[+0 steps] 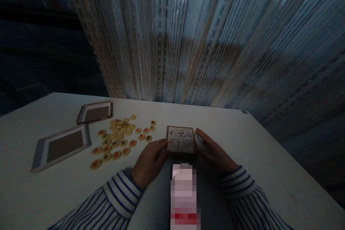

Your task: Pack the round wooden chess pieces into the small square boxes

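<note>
Left hand [150,160], right hand [217,153] clasped on sides of chess box [181,139] lying between.

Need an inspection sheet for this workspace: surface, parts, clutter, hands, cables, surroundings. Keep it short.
Surface: white table, dimly lit; small grey patch at its far right corner.
Job's things: lettered box between the hands; round game pieces scattered to its left, some overlapping, marked red or dark, others plain on top; near tray and far tray beyond them.
Clutter: phone-like item, mostly pixelated, just in front of the box.
Hands: left hand and right hand hold the box's sides.
Cables: nothing seen.
Surroundings: string curtain behind the table; dark area left.
</note>
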Tool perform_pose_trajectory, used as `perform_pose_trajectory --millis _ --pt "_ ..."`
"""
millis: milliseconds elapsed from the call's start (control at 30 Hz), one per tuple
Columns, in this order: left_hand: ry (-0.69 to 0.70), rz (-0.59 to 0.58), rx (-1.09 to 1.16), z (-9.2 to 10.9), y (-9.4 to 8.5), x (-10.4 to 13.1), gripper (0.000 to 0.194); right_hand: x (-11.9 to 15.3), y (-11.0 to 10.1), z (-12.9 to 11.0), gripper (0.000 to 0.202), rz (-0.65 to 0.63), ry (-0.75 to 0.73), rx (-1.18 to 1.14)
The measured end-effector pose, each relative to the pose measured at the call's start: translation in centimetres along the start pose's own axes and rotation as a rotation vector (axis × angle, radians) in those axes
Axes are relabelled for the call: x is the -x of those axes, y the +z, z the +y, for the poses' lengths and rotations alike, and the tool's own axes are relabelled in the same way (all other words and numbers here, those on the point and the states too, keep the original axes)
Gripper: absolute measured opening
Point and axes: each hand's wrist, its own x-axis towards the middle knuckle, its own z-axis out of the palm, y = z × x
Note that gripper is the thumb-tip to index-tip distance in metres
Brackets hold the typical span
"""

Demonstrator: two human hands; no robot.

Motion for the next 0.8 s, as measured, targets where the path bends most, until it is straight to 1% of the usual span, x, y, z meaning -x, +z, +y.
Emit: perform_pose_trajectory --millis 100,233,300,400,533,733,800 --pt "0.017 -0.007 0.004 -0.2 0.1 0.0 0.031 0.5 -0.7 -0.3 0.071 -0.064 -0.061 0.013" --pt "0.036 -0.052 0.024 -0.1 0.0 -0.1 0.032 0.3 -1.0 -1.2 0.066 -0.113 -0.192 0.011" --pt "0.04 -0.065 0.034 0.1 -0.1 -0.2 0.032 0.1 -1.0 -1.5 0.065 -0.121 -0.233 0.014" --pt "0.035 -0.057 0.039 0.1 -0.2 -0.2 0.032 0.1 -1.0 -1.7 0.065 -0.117 -0.231 0.036" --pt "0.028 -0.096 0.039 0.1 -0.1 -0.2 0.033 0.0 -1.0 -1.9 0.064 -0.125 -0.231 0.034" --pt "0.031 -0.08 0.039 0.0 0.1 -0.2 0.032 -0.3 -0.6 -1.4 0.059 -0.133 -0.241 0.004" --pt "0.029 -0.076 0.032 0.0 0.1 -0.2 0.033 -0.3 -0.5 -1.5 0.058 -0.087 -0.216 -0.032"
